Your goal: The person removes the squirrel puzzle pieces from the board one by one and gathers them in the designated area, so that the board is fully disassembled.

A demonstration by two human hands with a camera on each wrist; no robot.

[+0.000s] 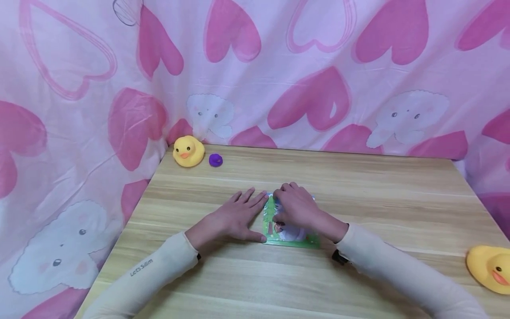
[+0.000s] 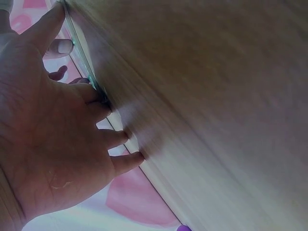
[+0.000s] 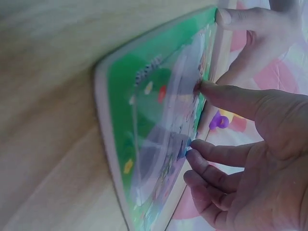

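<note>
A flat picture board (image 3: pixel 159 91) with a green border and pale rim lies on the table, partly covered by both hands. My left hand (image 1: pixel 240 215) lies palm down with fingers spread, its thumb and fingertips at the board's left edge. Over the middle of the board bends my right hand (image 1: pixel 296 206). In the right wrist view, the right thumb and index finger touch the picture with a gap between them, and the other fingers curl. Whether they pinch a piece of the picture is unclear. The left palm (image 2: pixel 53 139) fills one side of the left wrist view.
At the back left corner sit a yellow rubber duck (image 1: pixel 189 151) and a small purple duck (image 1: pixel 215 160). Another yellow duck (image 1: pixel 490 269) is at the right edge. A pink heart-print curtain (image 1: pixel 247 79) hangs behind the wooden table (image 1: pixel 382 195).
</note>
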